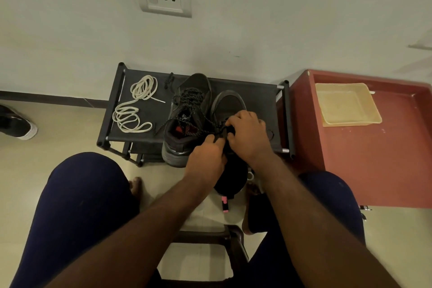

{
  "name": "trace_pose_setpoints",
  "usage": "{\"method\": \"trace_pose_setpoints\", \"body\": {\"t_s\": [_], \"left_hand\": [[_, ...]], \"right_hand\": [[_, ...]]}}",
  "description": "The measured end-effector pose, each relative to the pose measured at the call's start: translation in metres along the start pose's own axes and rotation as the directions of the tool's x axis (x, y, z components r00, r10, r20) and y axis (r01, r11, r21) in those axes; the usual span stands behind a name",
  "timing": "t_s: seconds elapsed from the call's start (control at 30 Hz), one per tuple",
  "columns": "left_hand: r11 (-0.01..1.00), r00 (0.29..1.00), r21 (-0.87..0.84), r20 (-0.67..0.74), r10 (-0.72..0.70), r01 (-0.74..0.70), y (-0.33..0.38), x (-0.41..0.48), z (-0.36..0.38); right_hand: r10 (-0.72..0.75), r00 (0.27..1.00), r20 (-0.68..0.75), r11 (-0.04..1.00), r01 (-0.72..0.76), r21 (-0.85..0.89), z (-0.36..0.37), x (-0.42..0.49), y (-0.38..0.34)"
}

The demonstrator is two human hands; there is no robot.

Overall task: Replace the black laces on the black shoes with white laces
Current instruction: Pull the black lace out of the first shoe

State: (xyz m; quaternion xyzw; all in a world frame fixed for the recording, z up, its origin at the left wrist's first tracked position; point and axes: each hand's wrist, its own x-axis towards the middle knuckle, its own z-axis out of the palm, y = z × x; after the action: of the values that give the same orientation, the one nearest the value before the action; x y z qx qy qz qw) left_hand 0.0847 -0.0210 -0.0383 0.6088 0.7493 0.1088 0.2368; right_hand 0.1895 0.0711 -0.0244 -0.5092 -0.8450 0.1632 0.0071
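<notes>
Rack (257, 91) keeps both black shoes side by side at working height. Right shoe (228, 103) sits nearest, within easy reach. Left hand (205, 159) and right hand (247, 133) each pinch black lace (205, 121) over its throat, likely unthreading. White laces (133, 105) lie coiled far left, untouched.

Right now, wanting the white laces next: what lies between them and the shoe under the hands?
The other black shoe stands between the white laces and that shoe, per the head view.
</notes>
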Motion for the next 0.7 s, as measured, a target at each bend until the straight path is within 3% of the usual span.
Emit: {"method": "trace_pose_setpoints", "body": {"t_s": [0.17,0.2,0.27,0.3,0.37,0.43,0.47,0.5,0.53,0.57,0.6,0.67,0.7], "left_hand": [[0.999,0.998,-0.014,0.037,0.05,-0.05,0.001,-0.01,0.005],[0.999,0.997,0.001,0.051,0.054,-0.054,0.001,-0.012,0.006],[0.998,0.997,0.013,0.053,0.054,-0.055,0.002,-0.012,0.007],[0.999,0.997,0.016,0.054,0.051,-0.052,0.001,-0.012,0.007],[0.999,0.997,0.019,0.061,0.041,-0.042,0.001,-0.012,0.007],[0.999,0.998,0.02,0.059,0.035,-0.037,0.001,-0.011,0.008],[0.999,0.998,0.021,0.057,0.033,-0.034,0.001,-0.012,0.008],[0.999,0.998,0.02,0.056,0.032,-0.033,0.001,-0.011,0.008],[0.999,0.998,0.018,0.056,0.033,-0.034,0.001,-0.011,0.008],[0.999,0.998,0.019,0.058,0.036,-0.038,0.0,-0.011,0.008],[0.999,0.998,0.02,0.059,0.039,-0.04,0.0,-0.011,0.008],[0.999,0.998,0.028,0.054,0.043,-0.044,-0.001,-0.009,0.009],[0.998,0.998,0.029,0.051,0.046,-0.047,-0.002,-0.009,0.009]], "right_hand": [[0.028,0.992,-0.125,0.997,-0.019,0.072,0.008,0.004,0.007],[0.063,0.983,-0.171,0.987,-0.035,0.159,0.008,0.004,0.008],[0.279,0.931,-0.236,0.885,-0.154,0.439,0.006,0.005,0.012],[0.432,0.869,-0.241,0.765,-0.212,0.608,0.002,0.007,0.015],[0.698,0.711,-0.087,0.331,-0.212,0.92,-0.013,0.012,0.025],[0.748,0.639,0.181,-0.082,-0.181,0.98,-0.026,0.013,0.04],[0.726,0.631,0.274,-0.192,-0.196,0.962,-0.03,0.011,0.045],[0.711,0.634,0.303,-0.223,-0.205,0.953,-0.031,0.009,0.047],[0.72,0.646,0.254,-0.157,-0.205,0.966,-0.032,0.007,0.047],[0.729,0.67,0.141,0.002,-0.208,0.978,-0.032,0.005,0.045],[0.704,0.71,-0.008,0.237,-0.224,0.945,-0.031,0.003,0.042],[0.419,0.868,-0.266,0.72,-0.14,0.679,-0.029,0.001,0.031],[0.213,0.935,-0.283,0.857,-0.041,0.513,-0.025,0.001,0.024]]}}
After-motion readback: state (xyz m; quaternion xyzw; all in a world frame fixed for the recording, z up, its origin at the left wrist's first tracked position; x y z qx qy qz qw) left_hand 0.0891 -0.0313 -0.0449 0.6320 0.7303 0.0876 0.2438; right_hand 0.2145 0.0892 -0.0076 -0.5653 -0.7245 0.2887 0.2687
